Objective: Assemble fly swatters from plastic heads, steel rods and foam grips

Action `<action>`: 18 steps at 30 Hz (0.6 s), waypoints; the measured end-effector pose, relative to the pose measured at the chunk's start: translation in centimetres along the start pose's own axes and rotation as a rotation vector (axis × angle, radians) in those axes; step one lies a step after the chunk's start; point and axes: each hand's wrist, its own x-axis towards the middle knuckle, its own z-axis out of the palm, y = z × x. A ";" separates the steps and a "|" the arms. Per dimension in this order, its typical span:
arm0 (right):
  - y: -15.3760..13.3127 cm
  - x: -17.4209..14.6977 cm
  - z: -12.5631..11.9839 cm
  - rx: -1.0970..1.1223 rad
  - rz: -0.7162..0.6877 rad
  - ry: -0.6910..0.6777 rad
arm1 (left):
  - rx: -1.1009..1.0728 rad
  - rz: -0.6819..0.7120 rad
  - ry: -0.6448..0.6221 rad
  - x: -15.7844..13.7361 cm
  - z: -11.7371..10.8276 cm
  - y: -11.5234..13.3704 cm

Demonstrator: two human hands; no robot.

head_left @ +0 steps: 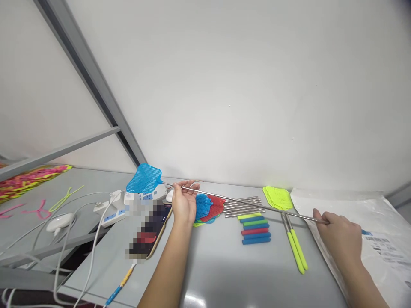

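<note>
While both hands are raised above it, the grey table point(218, 273) takes up the near half of the view: a smooth, faintly glossy top against a plain white wall. A grey metal frame bar point(93, 81) slants up at far left.

At right lies a large clear plastic bag point(382, 214), wrinkled, flat on the table, with a printed label; its contents cannot be made out.

Held across the middle, above the table: a blue fly swatter point(144, 179) with a mesh plastic head, roughly square, on a long thin extended steel rod. Head at left, handle end at right. The left hand point(184, 203) pinches the rod just behind the head, fingers closed on it. The right hand point(340, 237) is clamped around the handle end; a bit of blue grip shows past the fist.

Far left, a heap of pink, yellow and green plastic parts point(30, 179) on a side shelf. Near it, a white power strip point(112, 207) with white cables trailing toward the near edge. A phone point(154, 231) lies beside the left forearm, its screen blurred.

Loose parts on the table, centre to right: a small pile of blue and red swatter heads point(208, 207); a row of bare steel rods point(242, 205); five foam grips point(256, 229), yellow, green, blue, red, blue, side by side; a lime-green swatter head point(278, 197); two rods with lime-green handles point(297, 246), parallel and touching.
</note>
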 end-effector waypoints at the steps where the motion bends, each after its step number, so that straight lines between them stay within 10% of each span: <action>1: 0.0 0.0 -0.1 0.001 0.005 -0.008 | -0.002 0.002 0.000 0.0 0.0 0.0; 18: -1.1 -0.4 0.0 0.026 -0.040 0.044 | 0.099 -0.166 -0.215 -2.8 1.2 -1.9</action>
